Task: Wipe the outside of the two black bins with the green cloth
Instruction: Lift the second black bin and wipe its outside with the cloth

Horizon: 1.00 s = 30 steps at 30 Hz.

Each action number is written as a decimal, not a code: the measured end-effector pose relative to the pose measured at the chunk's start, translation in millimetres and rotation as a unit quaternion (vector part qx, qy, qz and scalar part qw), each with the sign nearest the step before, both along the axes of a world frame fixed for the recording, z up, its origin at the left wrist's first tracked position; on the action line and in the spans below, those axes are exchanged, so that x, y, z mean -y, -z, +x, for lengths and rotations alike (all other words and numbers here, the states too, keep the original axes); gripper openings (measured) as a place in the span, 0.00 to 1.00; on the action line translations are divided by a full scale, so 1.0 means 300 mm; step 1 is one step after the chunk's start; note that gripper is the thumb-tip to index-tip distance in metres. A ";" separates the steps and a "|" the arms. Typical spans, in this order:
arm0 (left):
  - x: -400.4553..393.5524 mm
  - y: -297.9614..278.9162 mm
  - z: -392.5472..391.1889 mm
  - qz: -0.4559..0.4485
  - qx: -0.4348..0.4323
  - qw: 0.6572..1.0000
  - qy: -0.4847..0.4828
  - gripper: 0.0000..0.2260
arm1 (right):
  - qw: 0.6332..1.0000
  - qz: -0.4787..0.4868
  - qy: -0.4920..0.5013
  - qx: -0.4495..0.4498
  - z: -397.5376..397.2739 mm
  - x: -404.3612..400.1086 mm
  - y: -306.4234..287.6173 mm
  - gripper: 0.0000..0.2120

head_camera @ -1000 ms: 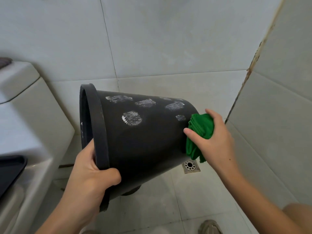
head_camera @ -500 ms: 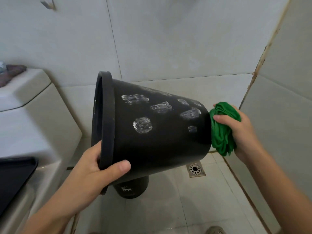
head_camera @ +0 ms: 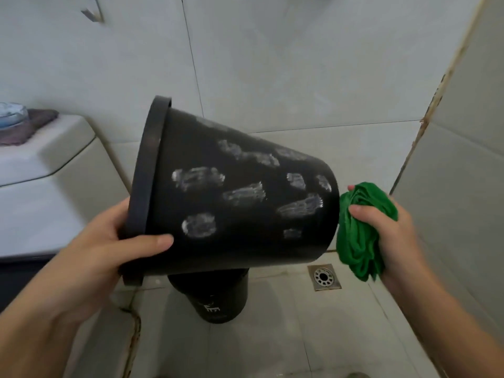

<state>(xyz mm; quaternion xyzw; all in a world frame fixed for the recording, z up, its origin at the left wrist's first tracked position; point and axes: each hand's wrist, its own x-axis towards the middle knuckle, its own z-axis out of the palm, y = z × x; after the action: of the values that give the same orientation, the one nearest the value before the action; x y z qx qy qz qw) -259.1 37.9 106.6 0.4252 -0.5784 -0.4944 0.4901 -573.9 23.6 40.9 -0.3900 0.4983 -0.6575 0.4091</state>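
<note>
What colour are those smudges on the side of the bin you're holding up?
Whitish-grey streaky patches on the round black plastic bin, shown in the head view.

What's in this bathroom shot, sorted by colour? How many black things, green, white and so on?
Black: 2, the held bin and the bin on the floor
Green: 1, the cloth
White: 1, the toilet tank
Silver: 1, the floor drain
Purple: 1, the rag on the tank
Total: 6

Open air fills the frame's upper half; the toilet tank (head_camera: pixel 41 170) crowds the left, the second bin (head_camera: pixel 215 298) stands lower centre.
</note>
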 end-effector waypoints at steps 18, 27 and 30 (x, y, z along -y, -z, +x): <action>-0.021 0.084 -0.103 0.141 -0.083 0.986 -0.023 0.17 | 0.964 -0.012 0.147 -0.220 0.053 0.002 0.067 0.23; -0.041 0.093 -0.133 0.105 -0.078 0.991 -0.029 0.19 | 0.851 -0.174 0.182 -0.460 0.060 0.015 0.072 0.25; -0.052 0.095 -0.143 0.092 -0.074 0.993 -0.029 0.19 | 0.860 -0.160 0.182 -0.449 0.071 0.031 0.094 0.27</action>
<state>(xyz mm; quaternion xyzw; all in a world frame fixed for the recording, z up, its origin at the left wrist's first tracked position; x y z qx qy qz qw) -302.1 53.7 78.2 0.4477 -0.4798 -0.5611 0.5044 -552.7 14.4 12.8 -0.6054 0.5783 -0.5442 -0.0537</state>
